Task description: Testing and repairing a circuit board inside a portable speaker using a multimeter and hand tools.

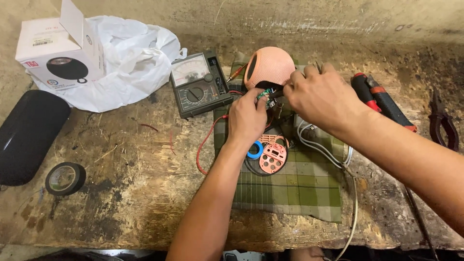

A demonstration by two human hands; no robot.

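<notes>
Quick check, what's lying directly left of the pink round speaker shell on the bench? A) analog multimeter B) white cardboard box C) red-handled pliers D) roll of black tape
A: the analog multimeter lies flat just left of the pink speaker shell, its dial face up; the roll of black tape sits far off at the near left, and the white cardboard box stands at the far left corner.
</notes>
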